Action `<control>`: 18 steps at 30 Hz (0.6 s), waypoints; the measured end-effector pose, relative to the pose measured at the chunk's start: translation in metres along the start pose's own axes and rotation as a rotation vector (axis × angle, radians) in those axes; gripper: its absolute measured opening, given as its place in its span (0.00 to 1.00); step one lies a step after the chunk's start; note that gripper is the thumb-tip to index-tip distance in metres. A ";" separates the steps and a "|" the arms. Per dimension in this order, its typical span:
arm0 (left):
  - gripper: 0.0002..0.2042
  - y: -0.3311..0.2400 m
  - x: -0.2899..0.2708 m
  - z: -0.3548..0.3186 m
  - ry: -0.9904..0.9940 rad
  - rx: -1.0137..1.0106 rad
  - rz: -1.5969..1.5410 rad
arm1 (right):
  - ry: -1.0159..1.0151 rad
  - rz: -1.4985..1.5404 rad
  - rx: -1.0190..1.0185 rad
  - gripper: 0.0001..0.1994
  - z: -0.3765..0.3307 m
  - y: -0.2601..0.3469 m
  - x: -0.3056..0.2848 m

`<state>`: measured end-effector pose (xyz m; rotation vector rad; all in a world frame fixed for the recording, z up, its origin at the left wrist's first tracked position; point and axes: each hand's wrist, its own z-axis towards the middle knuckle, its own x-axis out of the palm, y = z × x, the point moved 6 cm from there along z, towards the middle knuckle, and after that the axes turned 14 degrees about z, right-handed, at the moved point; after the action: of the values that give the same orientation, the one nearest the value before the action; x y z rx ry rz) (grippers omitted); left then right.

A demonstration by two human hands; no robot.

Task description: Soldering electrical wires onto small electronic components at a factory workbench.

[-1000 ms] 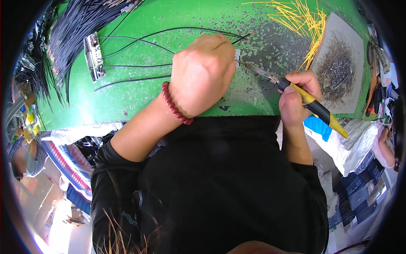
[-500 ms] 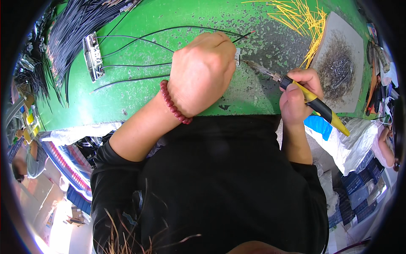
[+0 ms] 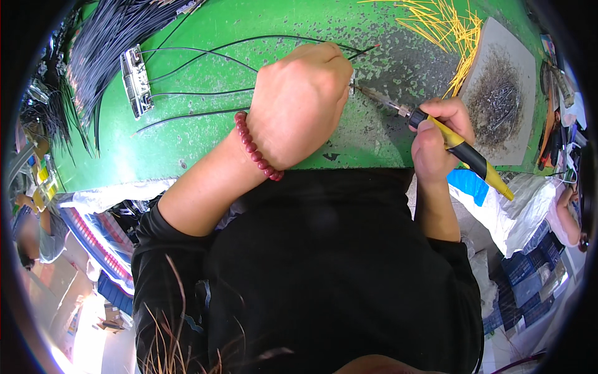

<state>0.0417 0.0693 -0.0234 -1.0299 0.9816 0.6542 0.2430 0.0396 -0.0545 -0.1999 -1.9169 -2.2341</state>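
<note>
My left hand (image 3: 300, 103) rests on the green table (image 3: 193, 149), fingers curled down over the ends of thin black wires (image 3: 205, 81); what the fingertips pinch is hidden. A dark red bead bracelet (image 3: 256, 149) circles that wrist. My right hand (image 3: 436, 134) grips a yellow and black soldering iron (image 3: 458, 149). Its metal tip (image 3: 364, 92) points left and nearly touches my left hand's fingers.
A metal clamp (image 3: 136, 81) holds the wires at the left. A big bundle of black wires (image 3: 106, 37) lies at the top left. Yellow wire pieces (image 3: 451, 28) and a grey pad with metal scraps (image 3: 498, 100) sit at the top right. Another person (image 3: 570, 209) is at the right edge.
My right hand and the soldering iron have shifted slightly up and left, bringing the tip closer to my left hand. My left hand has barely moved.
</note>
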 end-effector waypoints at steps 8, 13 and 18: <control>0.02 0.001 0.001 0.001 -0.008 0.000 0.004 | -0.087 0.113 -0.148 0.12 0.001 0.004 -0.006; 0.03 0.000 -0.002 0.004 0.002 0.006 0.027 | -0.198 0.039 -0.186 0.13 0.001 0.012 -0.003; 0.06 0.001 -0.011 0.005 0.012 0.112 -0.092 | -0.039 0.052 -0.052 0.16 0.010 0.015 0.015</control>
<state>0.0378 0.0744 -0.0132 -0.9751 0.9647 0.5126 0.2317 0.0466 -0.0351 -0.2992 -1.8519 -2.2644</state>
